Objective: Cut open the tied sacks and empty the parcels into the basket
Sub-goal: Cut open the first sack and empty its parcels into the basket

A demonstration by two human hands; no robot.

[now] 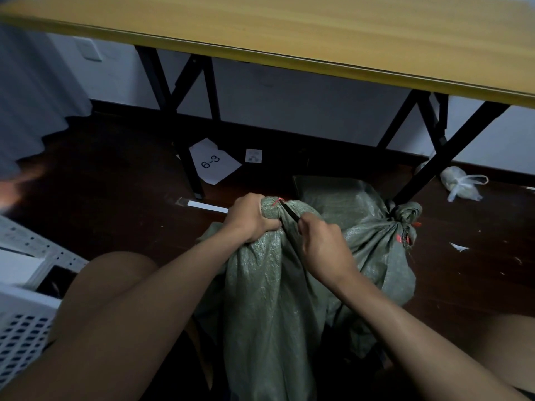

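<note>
Left hand: your left hand [251,218] gripped the gathered neck of the sack [269,285], fingers curled tight round it.
Right hand: your right hand [324,244] clenched a dark blade [290,212], its tip at the red tie [277,201].
Sack: it stood between your knees, neck just beyond your knuckles.
Second sack [385,235]: tied, behind the first.
Basket [20,322]: white, at your left.

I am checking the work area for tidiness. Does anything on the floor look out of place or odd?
Yes, loose items lie on the dark floor: a torn sheet marked 6-3 by a table leg, a small printed card beside it, a white strip, a knotted plastic bag and white scraps at right.
</note>
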